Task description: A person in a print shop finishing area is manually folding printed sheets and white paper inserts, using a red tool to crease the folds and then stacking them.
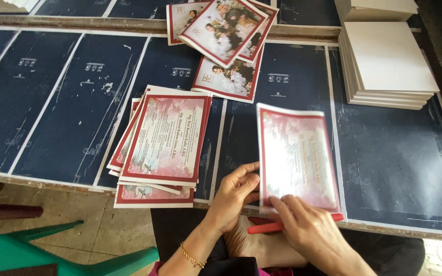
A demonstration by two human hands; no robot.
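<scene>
My left hand (236, 197) and my right hand (310, 230) both hold one glossy pink card with a red border (295, 156) by its near edge, over the table's front edge. The left fingers pinch the card's lower left corner. The right hand grips its bottom edge and also holds a red pen-like tool (267, 227) under the fingers. A fanned pile of the same pink cards (162, 143) lies on the table just left of my left hand.
The table is covered with dark blue printed sheets (67, 102). Photo cards with red borders (226, 36) lie at the back centre. A stack of white boards (390, 66) stands at the back right. A green plastic chair (52, 253) sits at lower left.
</scene>
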